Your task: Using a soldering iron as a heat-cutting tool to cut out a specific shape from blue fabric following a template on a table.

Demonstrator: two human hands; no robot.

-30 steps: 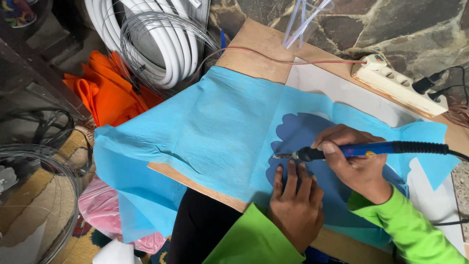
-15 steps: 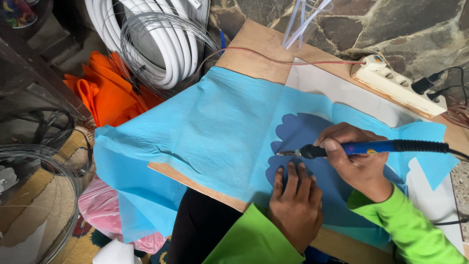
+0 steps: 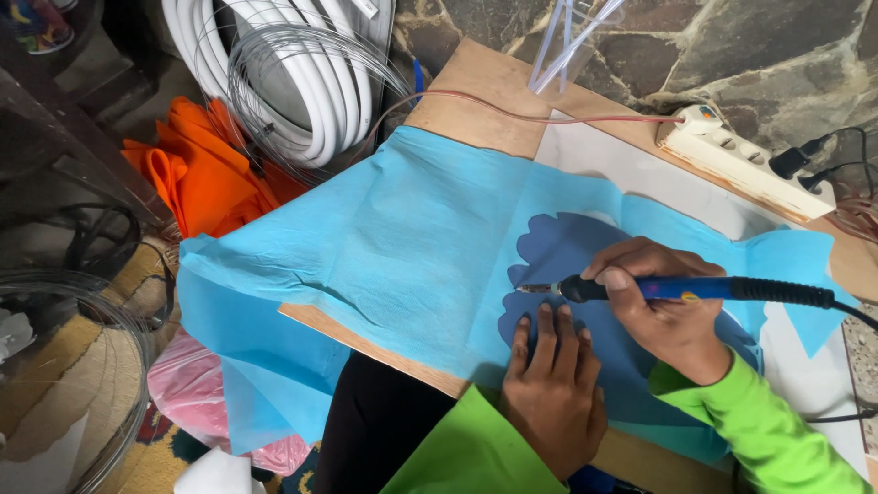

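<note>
A light blue fabric sheet (image 3: 393, 247) lies over a wooden board (image 3: 476, 87) on my lap. A darker blue scalloped shape (image 3: 572, 252) shows on the fabric. My right hand (image 3: 663, 306) grips a blue and black soldering iron (image 3: 695, 290), its metal tip touching the scalloped edge. My left hand (image 3: 553, 389) lies flat on the fabric just below the tip, fingers spread, holding nothing. Both sleeves are bright green.
A white power strip (image 3: 745, 160) with a black plug sits at the board's far right edge. Coiled white hose (image 3: 311, 82) and wire lie beyond the board, orange cloth (image 3: 197, 174) to the left, a wire hoop (image 3: 82, 384) and pink bag (image 3: 197, 393) at lower left.
The soldering iron's tip has crept slightly along the scalloped edge. My left hand stays flat in the same place.
</note>
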